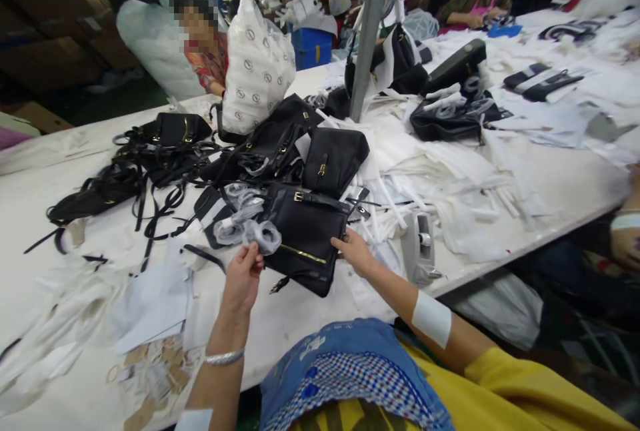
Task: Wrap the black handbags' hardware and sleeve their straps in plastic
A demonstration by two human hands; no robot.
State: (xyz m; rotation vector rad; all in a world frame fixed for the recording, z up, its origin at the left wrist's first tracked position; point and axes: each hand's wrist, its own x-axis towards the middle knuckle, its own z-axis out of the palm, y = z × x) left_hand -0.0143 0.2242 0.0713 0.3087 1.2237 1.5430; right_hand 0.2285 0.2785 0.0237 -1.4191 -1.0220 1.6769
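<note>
So the black leather-look bag (307,231) with the gold zip is lying front-up on the white table (35,194), pretty much right between the two hands. Right hand (354,251) has its right edge, thumb over the front near the corner below the buckled strap (320,200); the other fingers are mostly hidden, but it looks like a proper grip. Left hand (244,274) is just off the bag's left side, thumb and fingertips pinched on a clear-plastic-wrapped coil (265,237) that overlaps the bag's left edge. More wrapped coils (240,201) sit just beyond that, also up against the bag.

Past the far edge of the bag there's another black bag with a gold buckle (335,161), then a heap of black bags (270,141) further back. A grey tape dispenser (421,247) stands to the right of the right hand, not touching it. Nearer the left forearm you've got white sheets (155,297) and a scatter of brown tags (173,371).
</note>
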